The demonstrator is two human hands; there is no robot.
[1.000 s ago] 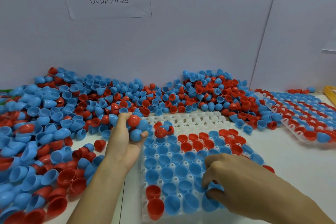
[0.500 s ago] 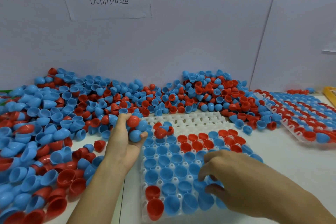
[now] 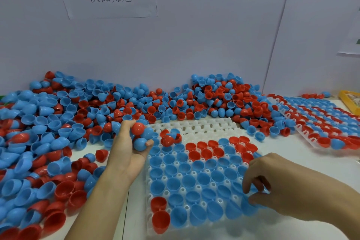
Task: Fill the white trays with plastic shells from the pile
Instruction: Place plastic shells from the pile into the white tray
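- Several shells, one red [image 3: 138, 128] and blue, clutched in left hand [image 3: 127, 148] at frame centre-left, beside pile [image 3: 58, 122].
- Right hand [image 3: 272, 183] lower right, fingertips curled onto blue shells in white tray [image 3: 196, 127]; grip contents hidden, cannot tell.
- Second tray [image 3: 311, 121] cut off at right edge.

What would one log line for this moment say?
left hand: grips red and blue plastic shells | right hand: fingers at a blue shell in white plastic tray | tray's far rows empty

Both hands [image 3: 126, 154] [image 3: 276, 183], fingers curled.
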